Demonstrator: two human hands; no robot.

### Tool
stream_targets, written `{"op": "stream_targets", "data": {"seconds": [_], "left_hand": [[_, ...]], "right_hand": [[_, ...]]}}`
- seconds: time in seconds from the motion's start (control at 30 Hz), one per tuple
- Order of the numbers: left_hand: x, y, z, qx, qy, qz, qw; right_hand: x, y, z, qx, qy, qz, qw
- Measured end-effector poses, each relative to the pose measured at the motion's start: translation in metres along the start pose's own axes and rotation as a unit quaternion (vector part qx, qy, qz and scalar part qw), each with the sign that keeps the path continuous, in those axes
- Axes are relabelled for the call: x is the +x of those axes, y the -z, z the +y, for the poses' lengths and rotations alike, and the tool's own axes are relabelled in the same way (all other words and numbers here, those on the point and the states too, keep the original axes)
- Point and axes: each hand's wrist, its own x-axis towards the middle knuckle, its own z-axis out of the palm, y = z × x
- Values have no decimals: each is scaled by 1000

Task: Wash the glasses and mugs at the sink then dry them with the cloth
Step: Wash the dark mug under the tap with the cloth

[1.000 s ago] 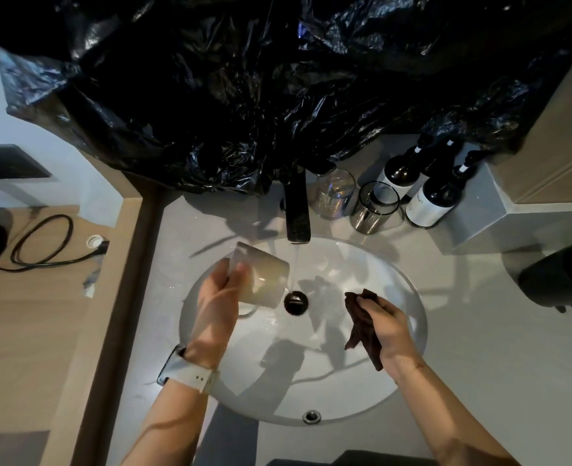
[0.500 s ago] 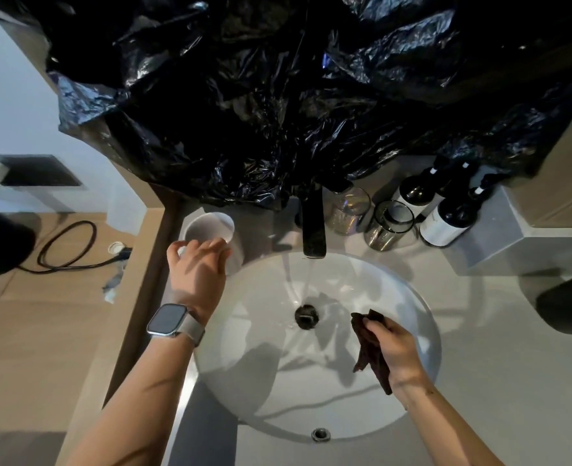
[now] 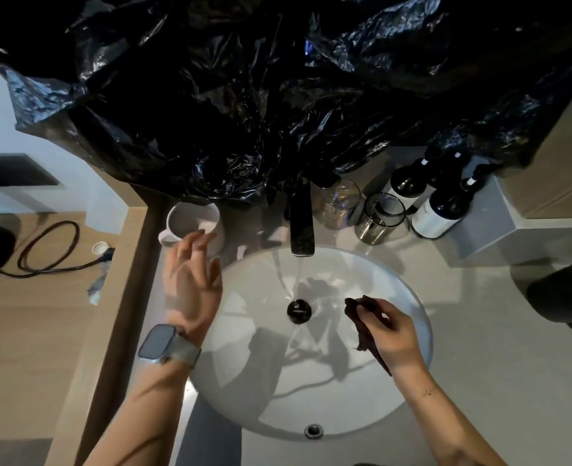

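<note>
Here the white ceramic mug (image 3: 195,227) is standing upright on the bench (image 3: 479,364) at the basin's (image 3: 311,391) back-left rim, and the left hand (image 3: 190,284) is hanging just in front of it, fingers spread and holding nothing. The mug is looking stiff, fairly weighty, breakable and probably wet and slick, so the handle on its left side or a full wrap round the body is seeming the safest hold. The right hand (image 3: 389,331) is pinching a dark, limp cloth (image 3: 362,317) over the basin. Water is running from the black tap (image 3: 301,223). Two clear glasses (image 3: 340,203) (image 3: 380,218) are standing just right of the tap, thin-walled and slippery, crowded by dark bottles (image 3: 436,210), with black plastic sheeting (image 3: 278,95) hanging low above.
</note>
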Motion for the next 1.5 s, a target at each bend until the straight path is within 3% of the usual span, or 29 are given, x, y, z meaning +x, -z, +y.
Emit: {"op": "stream_targets", "data": {"seconds": [0.1, 0.27, 0.57, 1.0, 1.1, 1.2, 1.37, 1.5], "left_hand": [[-50, 6, 47, -160, 68, -65, 983], [-104, -18, 111, -353, 113, -192, 909], [-129, -63, 218, -380, 115, -232, 888], [-168, -155, 423, -366, 148, -342, 852], [-172, -182, 460, -394, 178, -365, 825], [-174, -200, 484, -461, 239, -387, 762], [-175, -212, 498, -513, 254, -417, 706], [-175, -217, 490, -527, 256, -395, 708]], "right_hand": [[-18, 21, -15, -38, 46, 11, 998], [-34, 74, -27, -131, 87, 24, 987], [-34, 184, -56, -185, 106, 69, 975], [-1, 363, -78, -230, 97, 60, 967], [8, 386, -80, -241, 98, 65, 963], [13, 403, -83, -249, 102, 68, 961], [18, 421, -87, -255, 113, 67, 958], [21, 421, -88, -253, 112, 62, 959]]}}
